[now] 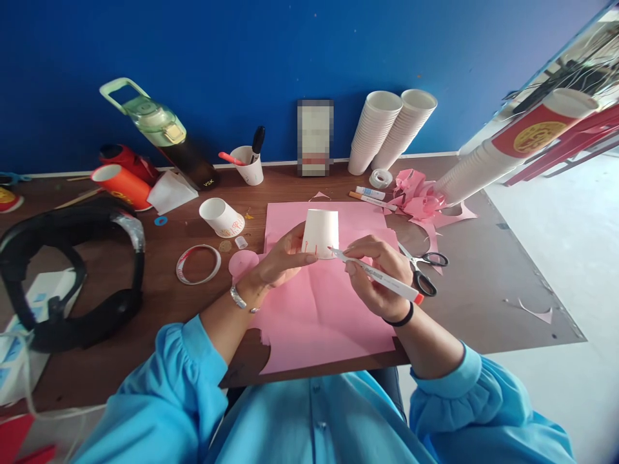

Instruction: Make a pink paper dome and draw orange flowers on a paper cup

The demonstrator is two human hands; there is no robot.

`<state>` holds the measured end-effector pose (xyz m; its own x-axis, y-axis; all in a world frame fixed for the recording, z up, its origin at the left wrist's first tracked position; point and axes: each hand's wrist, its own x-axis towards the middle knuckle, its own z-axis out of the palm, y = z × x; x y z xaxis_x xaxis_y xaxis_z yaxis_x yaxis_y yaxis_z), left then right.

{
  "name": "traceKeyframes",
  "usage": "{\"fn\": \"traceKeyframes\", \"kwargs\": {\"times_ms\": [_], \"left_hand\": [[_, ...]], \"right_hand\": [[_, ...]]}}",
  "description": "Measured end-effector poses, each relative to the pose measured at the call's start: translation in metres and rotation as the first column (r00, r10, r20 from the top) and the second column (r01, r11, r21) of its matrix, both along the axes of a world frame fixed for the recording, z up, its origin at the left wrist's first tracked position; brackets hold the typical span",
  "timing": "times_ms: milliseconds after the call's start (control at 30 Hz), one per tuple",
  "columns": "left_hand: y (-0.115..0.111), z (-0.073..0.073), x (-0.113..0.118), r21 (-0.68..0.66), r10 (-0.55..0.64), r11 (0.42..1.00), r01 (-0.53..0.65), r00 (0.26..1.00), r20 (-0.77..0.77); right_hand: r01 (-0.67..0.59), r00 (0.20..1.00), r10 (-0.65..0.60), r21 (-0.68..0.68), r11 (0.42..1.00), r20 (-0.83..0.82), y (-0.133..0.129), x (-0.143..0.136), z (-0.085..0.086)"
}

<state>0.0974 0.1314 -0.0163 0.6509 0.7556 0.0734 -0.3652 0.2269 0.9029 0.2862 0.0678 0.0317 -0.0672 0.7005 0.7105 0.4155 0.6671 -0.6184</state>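
My left hand [285, 258] grips a white paper cup [321, 231], held upside down above pink paper [319, 309]. Small red strokes run along the cup's lower edge. My right hand [380, 270] is closed round a white marker pen [382, 278] with a red end, its tip at the cup's lower right side. Left of my hands, another paper cup [217, 216] lies tilted, with drawn marks near its rim. Scissors [420, 269] with black handles lie just beyond my right hand, partly hidden by it.
Stacked paper cups [374, 129] stand by the blue wall, near a phone [315, 138]. A pen cup [249, 169] and a bottle [167, 138] are at the back left. Pink scraps [416, 196] lie right; a black strap-like device [72, 270] and a tape ring [198, 264] lie left.
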Motion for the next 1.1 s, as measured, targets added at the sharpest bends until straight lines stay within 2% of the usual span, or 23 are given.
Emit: {"fn": "traceKeyframes", "kwargs": {"times_ms": [200, 367, 467, 700, 833, 1000, 1100], "left_hand": [[-0.0015, 0.0029, -0.0010, 0.048, -0.046, 0.998, 0.046, 0.999, -0.005], [-0.0019, 0.0031, -0.0024, 0.074, -0.064, 0.995, 0.068, 0.996, -0.057], [-0.0025, 0.0015, -0.0028, 0.056, -0.033, 0.998, 0.037, 0.997, -0.074], [-0.0026, -0.0031, -0.0034, 0.052, 0.082, 0.996, -0.074, 0.979, -0.188], [-0.0031, -0.0018, -0.0039, 0.076, 0.082, 0.995, -0.068, 0.979, -0.185], [-0.0049, 0.0003, -0.0038, 0.039, 0.014, 0.999, -0.007, 0.983, -0.184], [-0.0052, -0.0016, -0.0039, 0.002, -0.025, 1.000, 0.026, 0.978, -0.209]], "right_hand": [[-0.073, 0.997, 0.071, -0.089, 0.993, -0.017, -0.0012, -0.0021, -0.0004], [-0.097, 0.995, 0.098, -0.049, 0.994, 0.028, -0.0027, -0.0054, -0.0036], [-0.096, 0.994, 0.097, -0.021, 0.995, 0.050, -0.0032, -0.0060, -0.0034], [-0.017, 0.992, 0.012, 0.043, 0.999, 0.128, -0.0032, -0.0023, -0.0001], [0.053, 0.985, -0.064, 0.078, 0.996, 0.157, -0.0018, -0.0009, -0.0028], [-0.033, 0.998, 0.034, -0.019, 0.999, 0.048, -0.0021, -0.0039, -0.0040], [-0.071, 0.997, 0.072, -0.025, 0.997, 0.037, -0.0038, -0.0056, -0.0023]]}}
